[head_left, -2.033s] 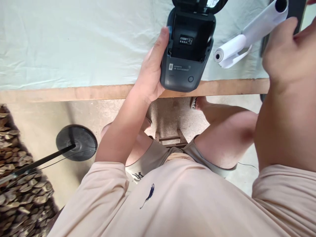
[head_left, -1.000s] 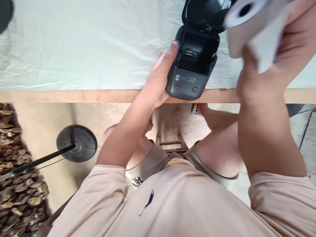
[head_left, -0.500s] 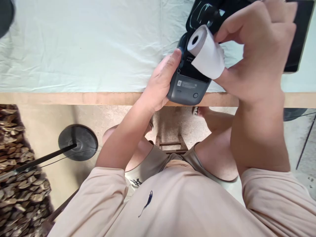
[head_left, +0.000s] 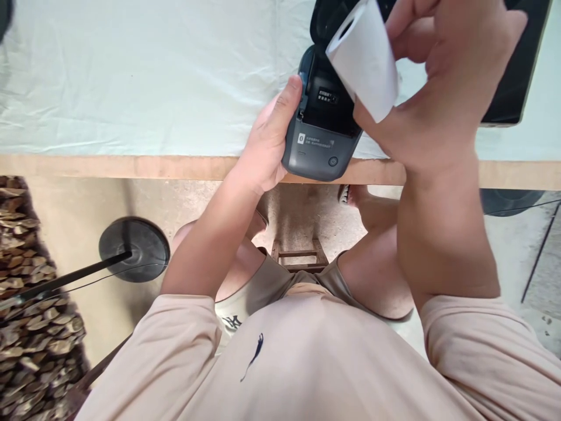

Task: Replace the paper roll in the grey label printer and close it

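My left hand [head_left: 274, 131] is closed around the left side of a dark grey portable label printer [head_left: 318, 153], its thumb on the edge of the case. The printer's lid [head_left: 323, 23] is swung open at the far end, and its paper bay shows a small printed label inside. Above the bay's right side, my right hand [head_left: 442, 82] grips a white paper roll [head_left: 366, 58] with a hollow core. The roll is tilted, its core opening facing left, and the thumb presses at its lower edge. Part of the lid is hidden behind the roll and fingers.
A pale green cloth [head_left: 131, 76] covers the table, with a wooden front edge [head_left: 109, 168]. At the right lies a dark flat-screened device [head_left: 521, 70]. Below are a round black stand base [head_left: 134, 248], stacked firewood [head_left: 39, 345] and a wooden stool [head_left: 300, 257].
The paper roll has moved up, away from the bay, and turned in my right hand, so more of the bay shows. The printer stays in my left hand; the whole view has shifted slightly.
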`<state>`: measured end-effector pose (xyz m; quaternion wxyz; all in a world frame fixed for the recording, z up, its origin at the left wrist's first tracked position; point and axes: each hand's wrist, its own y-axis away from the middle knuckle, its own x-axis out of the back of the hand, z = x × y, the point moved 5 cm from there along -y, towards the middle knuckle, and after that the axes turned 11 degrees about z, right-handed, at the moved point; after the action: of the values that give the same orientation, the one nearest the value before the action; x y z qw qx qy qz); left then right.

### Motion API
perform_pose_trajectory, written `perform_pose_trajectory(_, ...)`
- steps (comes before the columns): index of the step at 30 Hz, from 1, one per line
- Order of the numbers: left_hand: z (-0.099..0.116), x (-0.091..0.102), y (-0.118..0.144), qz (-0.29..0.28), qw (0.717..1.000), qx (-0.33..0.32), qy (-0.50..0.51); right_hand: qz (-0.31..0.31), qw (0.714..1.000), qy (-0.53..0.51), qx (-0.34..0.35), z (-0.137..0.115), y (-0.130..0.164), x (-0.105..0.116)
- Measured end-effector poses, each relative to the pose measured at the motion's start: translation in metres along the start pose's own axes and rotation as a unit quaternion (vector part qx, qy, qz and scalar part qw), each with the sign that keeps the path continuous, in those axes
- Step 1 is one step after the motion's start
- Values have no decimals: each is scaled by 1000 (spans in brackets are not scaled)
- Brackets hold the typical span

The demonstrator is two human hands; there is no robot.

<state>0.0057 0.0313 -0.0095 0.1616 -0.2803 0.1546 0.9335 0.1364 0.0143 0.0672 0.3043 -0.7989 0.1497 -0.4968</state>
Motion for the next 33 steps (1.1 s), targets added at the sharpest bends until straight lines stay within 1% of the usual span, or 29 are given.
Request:
perform_pose_trajectory(2, 0, -1, 0, 1, 1000, -4, -3, -22, 1000, 10, -9, 3, 0, 1)
perform_pose_trajectory(4, 0, -2, 2, 7, 1000, -16, -19, -76, 996, 46, -14, 7, 2, -2)
perform_pose_trajectory(6, 1, -2, 3, 22, 999, -27, -41, -118, 992, 53, -11, 11, 5, -6)
perform_pose_trajectory(8, 1, -3, 4, 31, 998, -26, -57, -124, 992, 25, -5, 13, 7, -7)
perform_pose_trajectory(10, 1, -3, 4, 32, 998, -20, -51, -104, 995, -11, 4, 14, 9, -6)
perform_pose_trajectory(12, 1, -3, 3, 30, 999, -12, -40, -100, 995, -21, 9, 15, 12, -7)
perform_pose_trajectory(15, 1, -4, 2, 28, 999, -7, -26, -100, 994, 15, 39, 14, 14, -9)
perform_pose_trajectory(17, 2, -5, 2, 17, 1000, -8, -25, -76, 993, 41, 75, 11, 13, -9)
perform_pose_trajectory(19, 2, -5, 2, 2, 1000, -6, -24, -48, 994, 49, 90, 9, 12, -8)
perform_pose_trajectory(22, 3, -4, 2, 2, 1000, 5, 0, -10, 997, -4, 70, 4, 11, -7)
perform_pose_trajectory(24, 4, -3, 1, 2, 1000, 11, 22, 11, 996, -57, 73, -2, 12, -6)
perform_pose_trajectory(27, 5, -4, 3, -5, 1000, 15, 27, 8, 991, -95, 96, -9, 15, -9)
perform_pose_trajectory(29, 5, -2, 4, 4, 1000, 15, 17, 3, 986, -127, 108, -10, 17, -11)
perform_pose_trajectory(30, 5, -1, 4, 11, 1000, 16, 11, 12, 983, -150, 107, -8, 19, -11)
perform_pose_trajectory(32, 4, 1, 5, 25, 1000, 12, 1, 60, 976, -193, 80, -1, 19, -10)
perform_pose_trajectory(33, 3, 2, 5, 27, 1000, 11, -8, 98, 973, -204, 53, 5, 19, -8)
